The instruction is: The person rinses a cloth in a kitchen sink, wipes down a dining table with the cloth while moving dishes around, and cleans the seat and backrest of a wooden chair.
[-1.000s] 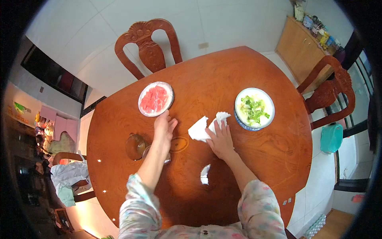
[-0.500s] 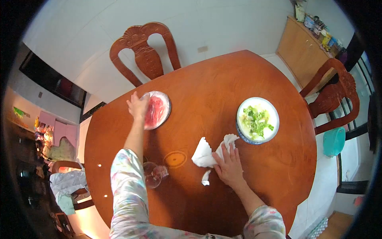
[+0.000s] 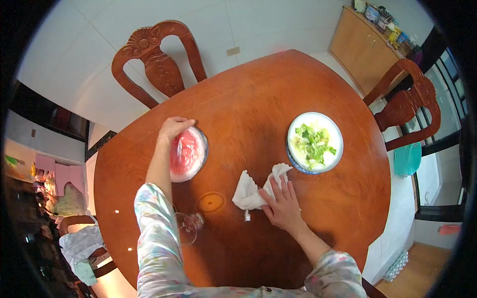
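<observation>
My left hand (image 3: 176, 127) curls over the far rim of a round dish of red food (image 3: 186, 155), sealed under shiny clear plastic wrap. Its thumb side is partly hidden. My right hand (image 3: 283, 204) rests palm down with its fingers spread on a crumpled white paper towel (image 3: 248, 192), pressing it to the table. A small white scrap (image 3: 247, 215) sticks out at the towel's near edge. Beyond that hand stands a blue-and-white bowl (image 3: 315, 143) with chopped green leaves on pale contents. A clear, see-through round object (image 3: 189, 228) lies beside my left forearm.
The wooden table (image 3: 248, 119) has a curved edge. One carved chair (image 3: 159, 64) stands at its far left side, another (image 3: 410, 102) at the right. A wooden cabinet (image 3: 365, 47) bears jars and packets. A teal bin (image 3: 407, 160) stands on the floor at right.
The wrapped dish has slid nearer to me with my left hand at its rim. My right hand and the towel have shifted only slightly. The whole view has moved a little.
</observation>
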`<state>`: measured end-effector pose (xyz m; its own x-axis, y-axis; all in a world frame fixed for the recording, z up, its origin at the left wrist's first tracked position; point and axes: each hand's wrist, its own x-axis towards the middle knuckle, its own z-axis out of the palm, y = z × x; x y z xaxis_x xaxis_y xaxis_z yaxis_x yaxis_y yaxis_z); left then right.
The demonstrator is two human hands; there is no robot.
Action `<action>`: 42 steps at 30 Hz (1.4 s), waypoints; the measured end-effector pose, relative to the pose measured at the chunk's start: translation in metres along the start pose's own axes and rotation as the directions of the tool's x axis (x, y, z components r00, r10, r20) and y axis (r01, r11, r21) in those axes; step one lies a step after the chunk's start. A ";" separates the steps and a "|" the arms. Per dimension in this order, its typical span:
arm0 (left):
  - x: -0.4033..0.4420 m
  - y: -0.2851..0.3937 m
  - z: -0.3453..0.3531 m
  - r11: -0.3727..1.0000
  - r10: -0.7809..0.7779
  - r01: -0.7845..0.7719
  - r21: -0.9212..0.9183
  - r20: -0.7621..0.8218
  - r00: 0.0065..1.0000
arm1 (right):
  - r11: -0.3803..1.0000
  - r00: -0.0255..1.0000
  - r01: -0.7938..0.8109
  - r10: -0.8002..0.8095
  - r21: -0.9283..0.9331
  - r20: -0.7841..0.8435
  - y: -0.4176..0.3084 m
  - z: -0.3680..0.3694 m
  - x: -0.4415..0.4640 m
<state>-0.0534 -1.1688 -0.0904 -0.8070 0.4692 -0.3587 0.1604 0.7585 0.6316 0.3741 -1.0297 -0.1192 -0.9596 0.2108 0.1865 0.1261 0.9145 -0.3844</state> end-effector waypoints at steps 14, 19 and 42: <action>-0.146 0.050 0.104 0.915 0.013 0.004 0.404 -0.041 0.999 | 0.999 0.986 0.021 -0.015 0.037 -0.168 0.004 0.010 -0.026; -0.193 0.043 0.122 0.887 0.113 -0.099 0.451 -0.005 0.994 | 0.999 0.992 0.020 -0.014 0.044 -0.129 0.003 -0.002 -0.062; -0.321 0.127 0.341 0.461 0.755 -0.832 0.309 0.356 0.551 | 0.919 0.928 -0.365 0.348 -0.146 -0.134 0.100 -0.052 -0.171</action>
<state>0.4195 -1.0692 -0.1293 -0.1208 0.9921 0.0343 0.9207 0.0990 0.3774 0.5640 -0.9559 -0.1424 -0.8130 0.5598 0.1603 0.5034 0.8140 -0.2898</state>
